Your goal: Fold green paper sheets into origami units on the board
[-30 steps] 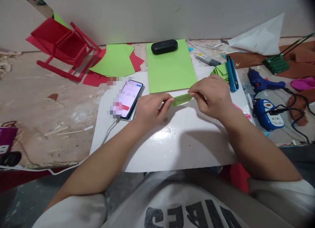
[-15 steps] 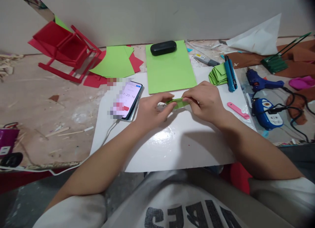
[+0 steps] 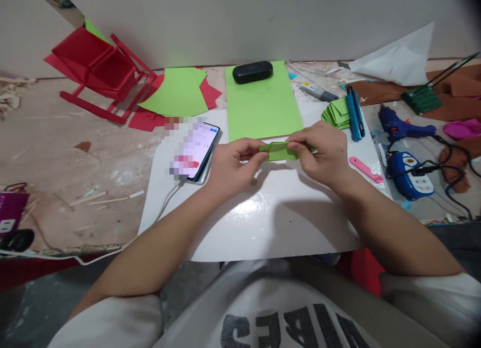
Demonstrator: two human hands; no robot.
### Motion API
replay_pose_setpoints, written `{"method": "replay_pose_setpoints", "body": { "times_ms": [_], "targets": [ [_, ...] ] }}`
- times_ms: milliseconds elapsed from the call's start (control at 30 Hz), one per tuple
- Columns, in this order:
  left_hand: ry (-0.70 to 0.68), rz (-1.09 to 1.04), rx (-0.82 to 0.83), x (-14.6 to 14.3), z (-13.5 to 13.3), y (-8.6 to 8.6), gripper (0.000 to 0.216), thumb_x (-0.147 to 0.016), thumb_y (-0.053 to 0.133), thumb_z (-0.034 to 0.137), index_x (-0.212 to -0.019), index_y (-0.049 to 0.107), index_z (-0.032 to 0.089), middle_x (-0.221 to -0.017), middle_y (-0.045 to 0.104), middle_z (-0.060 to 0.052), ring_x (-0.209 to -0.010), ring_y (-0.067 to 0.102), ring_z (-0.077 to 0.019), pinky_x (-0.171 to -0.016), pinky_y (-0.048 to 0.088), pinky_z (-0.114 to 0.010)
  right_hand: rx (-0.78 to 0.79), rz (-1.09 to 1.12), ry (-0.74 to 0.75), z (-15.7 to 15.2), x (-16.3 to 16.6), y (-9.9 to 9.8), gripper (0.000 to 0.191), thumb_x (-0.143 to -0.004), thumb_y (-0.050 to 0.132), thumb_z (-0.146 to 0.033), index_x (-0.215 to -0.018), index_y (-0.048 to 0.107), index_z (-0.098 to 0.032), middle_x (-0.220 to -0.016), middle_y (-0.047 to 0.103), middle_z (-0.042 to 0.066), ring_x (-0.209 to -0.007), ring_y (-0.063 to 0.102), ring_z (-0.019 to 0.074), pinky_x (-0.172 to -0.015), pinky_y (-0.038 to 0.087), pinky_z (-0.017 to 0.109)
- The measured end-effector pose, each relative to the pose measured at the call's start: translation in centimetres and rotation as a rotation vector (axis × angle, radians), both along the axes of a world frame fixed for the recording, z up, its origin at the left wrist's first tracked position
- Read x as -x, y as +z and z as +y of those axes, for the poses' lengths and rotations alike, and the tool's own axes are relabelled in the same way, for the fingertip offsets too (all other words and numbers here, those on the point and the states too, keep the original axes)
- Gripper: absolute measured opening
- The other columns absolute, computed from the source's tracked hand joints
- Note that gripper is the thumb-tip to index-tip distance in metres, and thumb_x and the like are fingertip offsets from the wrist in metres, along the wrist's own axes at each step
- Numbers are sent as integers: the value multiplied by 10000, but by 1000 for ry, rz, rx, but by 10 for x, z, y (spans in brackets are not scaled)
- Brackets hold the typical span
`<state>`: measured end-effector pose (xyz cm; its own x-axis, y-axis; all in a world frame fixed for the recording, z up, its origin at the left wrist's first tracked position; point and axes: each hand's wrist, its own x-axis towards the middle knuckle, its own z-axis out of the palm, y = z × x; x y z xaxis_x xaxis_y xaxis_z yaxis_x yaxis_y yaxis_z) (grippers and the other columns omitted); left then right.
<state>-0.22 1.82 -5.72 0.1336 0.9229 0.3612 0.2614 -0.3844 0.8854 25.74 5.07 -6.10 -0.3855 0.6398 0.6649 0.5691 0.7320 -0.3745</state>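
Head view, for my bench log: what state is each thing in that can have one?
Green paper strip: folded, held in both hands
Left hand: grip closed on its left end
Right hand: grip closed on its right end
Phone: screen lit
Black case: shut
Green sheet: flat, under the black case
Green pieces: folded, piled
Red chair: assembled
Glue gun: on or off, cannot tell

Phone to my left: lit screen shows 25:17, anything further left hidden by pixel blocks; other screen text too small to read. My shirt: large dark capitals, upside down to me, IBES legible, letter before them partly lost in fold. Small yellow label on grey tool: illegible.
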Motion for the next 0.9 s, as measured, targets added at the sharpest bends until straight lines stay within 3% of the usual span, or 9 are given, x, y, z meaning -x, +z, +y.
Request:
{"method": "replay_pose_setpoints", "body": {
  "times_ms": [167, 300, 467, 633, 767, 900],
  "targets": [
    [8, 22, -3, -2, -1, -2, 279, -979, 934, 399, -1194, 920, 222, -1022, 937, -68, -889, 896, -213, -865, 775, -340, -25, 15, -12, 2, -2, 0, 307, -1186, 653, -425, -1033, 869, -268, -890, 874, 44, -793, 778, 240, -860, 582, 423],
    [-1, 30, -1, -4, -2, -1, 283, -975, 924, 428, -1168, 903, 223, -1070, 944, -72, -913, 898, -214, -914, 779, -340, -11, 26, -12, 2, -2, 0, 285, -1177, 661, -404, -1042, 870, -266, -907, 877, 51, -818, 785, 251, -862, 584, 428],
    [-8, 87, 3, -4, -2, 1, 101, -932, 883, 291, -1013, 869, 231, -933, 912, -42, -827, 870, -208, -831, 762, -340, 36, 33, -18, 1, 0, -2, 314, -1180, 642, -424, -1028, 867, -266, -897, 873, 60, -807, 781, 262, -859, 595, 443],
    [-16, 113, 16, -2, -1, 0, 86, -909, 857, 274, -979, 844, 226, -884, 887, -37, -791, 850, -208, -761, 728, -329, 79, -7, -40, 2, -2, 0, 356, -1182, 631, -486, -1012, 863, -277, -896, 876, 62, -829, 790, 277, -880, 609, 460],
    [3, 131, 48, 0, 1, -2, 153, -901, 839, 284, -1036, 854, 214, -852, 867, -32, -754, 824, -198, -724, 702, -313, 66, -20, -60, 6, -10, 4, 362, -1190, 635, -513, -1040, 866, -279, -901, 869, 65, -855, 795, 290, -889, 609, 470],
    [79, 175, -7, 4, 5, -1, 242, -927, 814, 287, -1151, 876, 218, -902, 863, -32, -813, 809, -195, -781, 696, -320, 38, -16, -134, 11, -19, 8, 332, -1199, 615, -477, -1077, 861, -289, -957, 874, 93, -889, 792, 333, -900, 588, 524]
  ]
}}
